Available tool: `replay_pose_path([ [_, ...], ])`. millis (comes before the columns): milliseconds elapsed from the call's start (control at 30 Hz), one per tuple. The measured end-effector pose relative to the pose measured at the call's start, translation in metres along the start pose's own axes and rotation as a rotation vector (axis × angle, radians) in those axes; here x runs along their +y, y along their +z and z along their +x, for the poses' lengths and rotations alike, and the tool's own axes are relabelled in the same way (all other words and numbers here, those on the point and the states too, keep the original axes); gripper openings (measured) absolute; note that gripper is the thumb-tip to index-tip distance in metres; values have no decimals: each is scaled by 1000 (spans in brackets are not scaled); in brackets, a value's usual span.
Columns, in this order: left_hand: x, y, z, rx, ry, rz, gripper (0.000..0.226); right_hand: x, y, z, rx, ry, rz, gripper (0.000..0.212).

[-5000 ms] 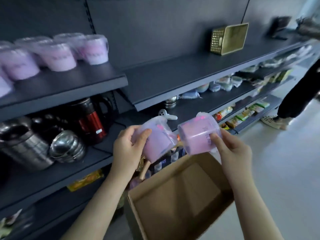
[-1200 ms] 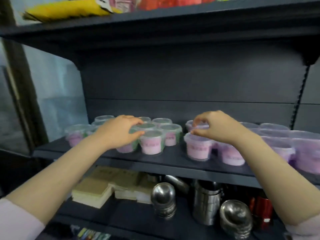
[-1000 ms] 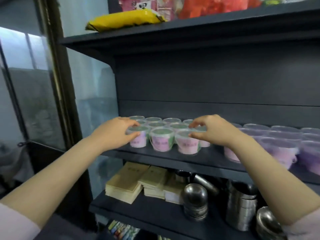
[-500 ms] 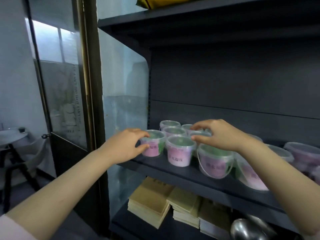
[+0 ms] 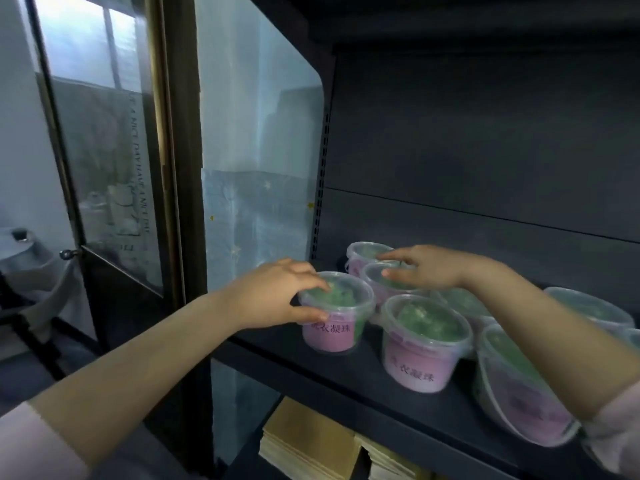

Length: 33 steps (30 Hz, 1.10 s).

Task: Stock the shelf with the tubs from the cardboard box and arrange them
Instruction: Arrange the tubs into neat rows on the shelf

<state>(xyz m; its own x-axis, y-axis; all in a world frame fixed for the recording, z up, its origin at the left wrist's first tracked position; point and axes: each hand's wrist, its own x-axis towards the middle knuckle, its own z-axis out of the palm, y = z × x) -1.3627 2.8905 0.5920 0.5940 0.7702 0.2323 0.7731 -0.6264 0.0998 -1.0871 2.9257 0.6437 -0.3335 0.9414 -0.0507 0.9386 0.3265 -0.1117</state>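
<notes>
Fingers (image 5: 313, 279) of the left hand (image 5: 273, 294) clasp the front-left clear plastic tub with pink label (image 5: 332, 336), directly beneath them. The right hand (image 5: 427, 268) rests straight-fingered on the matching tub behind (image 5: 372, 277).

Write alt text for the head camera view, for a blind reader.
A person's left hand grips the front-left tub on a dark shelf, while the right hand rests on the lids of the back tubs. The remaining tubs, pink-labelled with clear lids, stand to the right; a glass door is at left.
</notes>
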Motion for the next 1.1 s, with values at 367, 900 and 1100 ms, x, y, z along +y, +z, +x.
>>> replay_pose_path([
  [367, -81, -13, 21, -36, 148, -23, 61, -8, 6, 80, -122, 312, 4, 54],
  [900, -118, -9, 23, 0, 323, -85, 58, -45, 12, 82, -60, 399, 202, 58],
  [1100, -126, 4, 15, 39, 325, -217, 58, -61, 3, 17, -20, 467, 37, 41],
])
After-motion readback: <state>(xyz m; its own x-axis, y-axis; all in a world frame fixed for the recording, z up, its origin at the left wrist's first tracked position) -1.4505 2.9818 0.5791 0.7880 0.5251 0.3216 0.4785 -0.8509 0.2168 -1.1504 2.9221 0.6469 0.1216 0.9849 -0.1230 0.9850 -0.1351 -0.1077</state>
